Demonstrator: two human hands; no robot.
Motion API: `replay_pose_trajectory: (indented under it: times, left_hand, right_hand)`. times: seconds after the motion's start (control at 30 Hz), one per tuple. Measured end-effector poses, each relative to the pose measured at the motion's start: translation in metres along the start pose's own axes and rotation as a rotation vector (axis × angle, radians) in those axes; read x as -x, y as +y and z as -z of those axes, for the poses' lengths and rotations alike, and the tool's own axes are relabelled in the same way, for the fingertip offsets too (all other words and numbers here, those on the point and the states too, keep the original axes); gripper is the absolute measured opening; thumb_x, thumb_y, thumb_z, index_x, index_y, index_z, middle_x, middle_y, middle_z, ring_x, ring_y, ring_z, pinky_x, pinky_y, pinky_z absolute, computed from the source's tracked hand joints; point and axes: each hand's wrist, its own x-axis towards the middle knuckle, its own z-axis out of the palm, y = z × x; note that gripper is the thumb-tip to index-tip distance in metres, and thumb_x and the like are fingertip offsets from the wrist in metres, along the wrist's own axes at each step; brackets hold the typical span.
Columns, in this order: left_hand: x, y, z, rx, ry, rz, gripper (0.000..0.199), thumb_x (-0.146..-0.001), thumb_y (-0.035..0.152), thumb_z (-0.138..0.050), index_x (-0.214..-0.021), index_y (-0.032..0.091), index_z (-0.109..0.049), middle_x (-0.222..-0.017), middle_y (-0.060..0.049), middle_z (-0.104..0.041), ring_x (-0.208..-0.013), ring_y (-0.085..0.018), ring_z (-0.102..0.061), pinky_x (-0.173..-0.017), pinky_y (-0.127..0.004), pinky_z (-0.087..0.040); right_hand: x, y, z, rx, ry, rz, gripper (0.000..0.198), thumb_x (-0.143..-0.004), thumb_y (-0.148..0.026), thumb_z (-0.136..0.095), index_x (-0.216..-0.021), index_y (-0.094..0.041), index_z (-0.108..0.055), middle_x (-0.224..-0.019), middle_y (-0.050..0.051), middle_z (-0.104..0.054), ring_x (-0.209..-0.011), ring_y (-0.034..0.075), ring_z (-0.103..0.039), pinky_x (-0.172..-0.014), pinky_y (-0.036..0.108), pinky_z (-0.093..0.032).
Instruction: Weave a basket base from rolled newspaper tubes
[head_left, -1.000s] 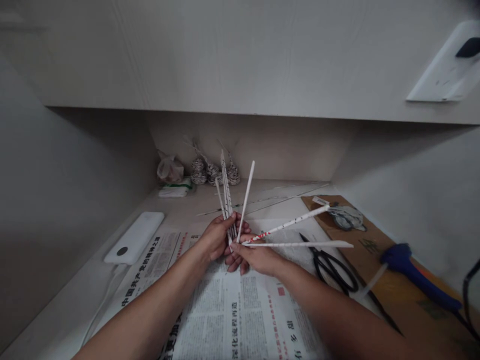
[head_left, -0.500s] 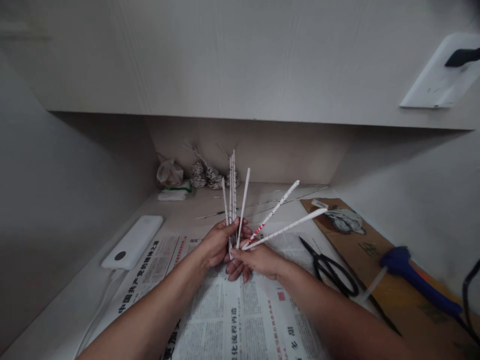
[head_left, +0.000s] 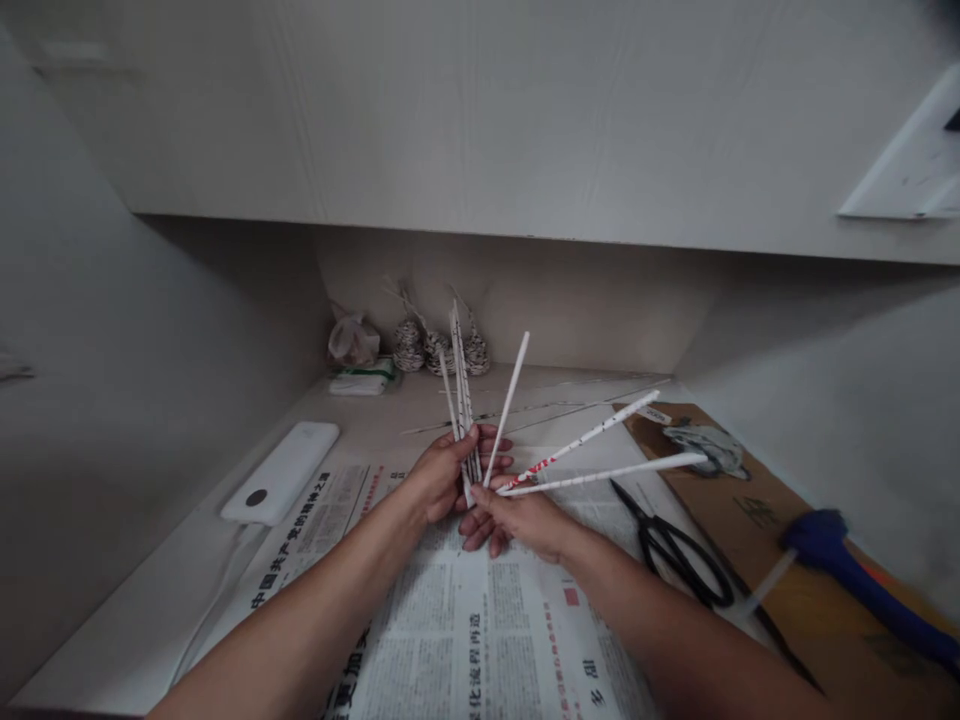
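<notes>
Under my forearms the printed newspaper (head_left: 420,620) covers the middle of the desk (head_left: 135,610), and to its right lies a brown cardboard sheet (head_left: 720,490). A blue glue gun (head_left: 885,590) rests on that cardboard, with black scissors (head_left: 646,520) beside its left edge. On the left sits a white power bank (head_left: 285,470) with a cable at its near end; three woven gourds (head_left: 409,348) stand along the back. Both my hands meet above the newspaper. My left hand (head_left: 442,475) is curled, its thumb clamping a bundle of upright rolled paper sticks (head_left: 460,370). My right hand (head_left: 525,515) pinches three fanned sticks (head_left: 604,428) near their lower ends, its other fingers loosely bent. Smallest are the red marks on one fanned stick.
</notes>
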Motion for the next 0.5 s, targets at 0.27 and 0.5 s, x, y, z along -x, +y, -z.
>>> replay_pose_trajectory:
  times: [0.27,0.5]
  left_hand:
    - [0.0009,0.0042,-0.0015,0.052,-0.006,-0.016,0.030,-0.093,0.030,-0.051,-0.115,0.012,-0.062,-0.114,-0.017,-0.069,-0.085,-0.021,-0.072,-0.074,-0.031,-0.059]
    - [-0.0008,0.0033,0.0015,0.082,-0.018,-0.031,0.036,-0.095,0.032,-0.048,-0.123,0.012,-0.058,-0.115,-0.018,-0.068,-0.092,-0.023,-0.071,-0.076,-0.032,-0.059]
  right_hand:
    - [-0.0001,-0.0025,-0.0032,-0.055,0.047,0.039,0.048,-0.079,-0.061,-0.063,-0.092,-0.015,-0.060,-0.070,0.005,-0.071,-0.060,0.018,-0.071,-0.043,0.021,-0.045]
    - [0.0013,-0.0044,-0.0076,-0.074,0.087,0.072,0.050,-0.075,-0.062,-0.066,-0.089,-0.014,-0.060,-0.068,0.005,-0.071,-0.058,0.018,-0.070,-0.042,0.021,-0.045]
